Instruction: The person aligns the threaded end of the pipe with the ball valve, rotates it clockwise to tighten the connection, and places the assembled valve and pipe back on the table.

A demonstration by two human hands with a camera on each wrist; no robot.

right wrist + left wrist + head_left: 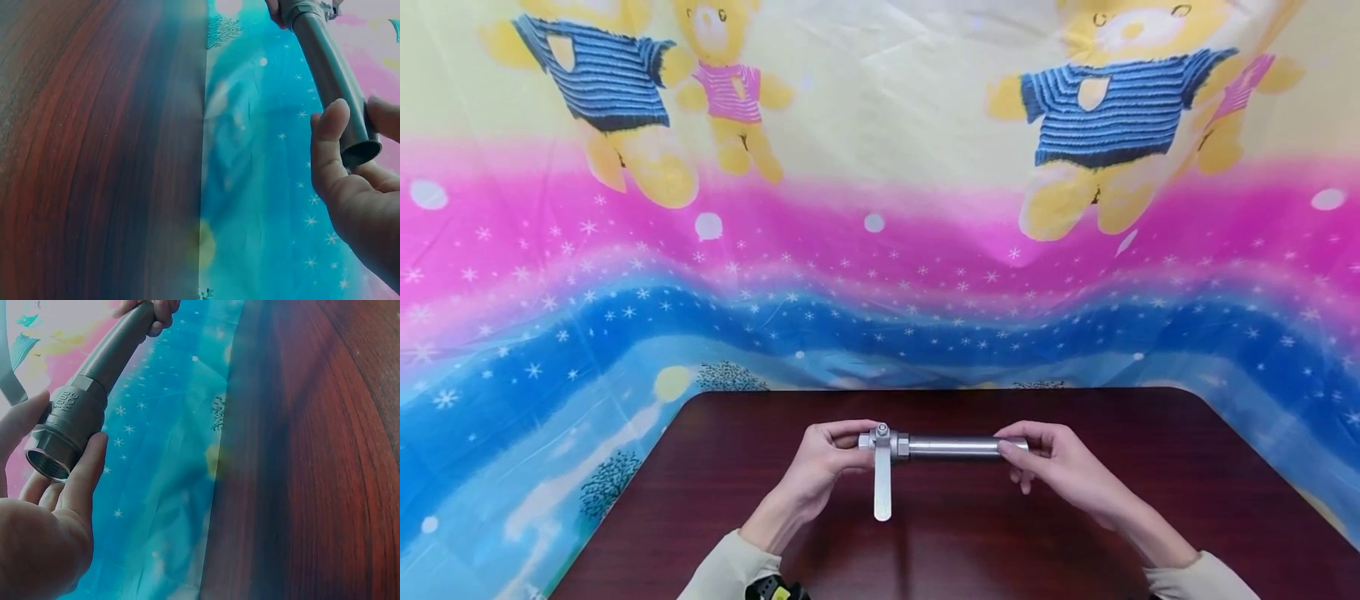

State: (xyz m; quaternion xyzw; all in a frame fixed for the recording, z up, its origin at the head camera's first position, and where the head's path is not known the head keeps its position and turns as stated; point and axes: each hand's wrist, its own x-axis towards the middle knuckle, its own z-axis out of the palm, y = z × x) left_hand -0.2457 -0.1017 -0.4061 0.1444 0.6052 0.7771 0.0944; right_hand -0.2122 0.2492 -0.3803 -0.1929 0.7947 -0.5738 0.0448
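A metal ball valve (pixel 891 444) with a long flat lever handle (pixel 882 487) is joined to a smooth steel pipe (pixel 955 447). Both are held level above the table in the head view. My left hand (pixel 820 467) grips the valve's left end between thumb and fingers; the lever points toward me. In the left wrist view, the valve body (pixel 65 419) shows raised lettering and an open threaded end. My right hand (pixel 1060 467) pinches the pipe's far right end. The right wrist view shows that pipe end (pixel 361 150) as a plain open tube between the fingers.
A dark red-brown wooden table (pixel 737 433) with rounded back corners lies beneath the hands. Behind it and along its sides hangs a colourful curtain (pixel 880 250) printed with bears and snowflakes. A dark strap with a yellow part (pixel 775 588) sits at the left wrist.
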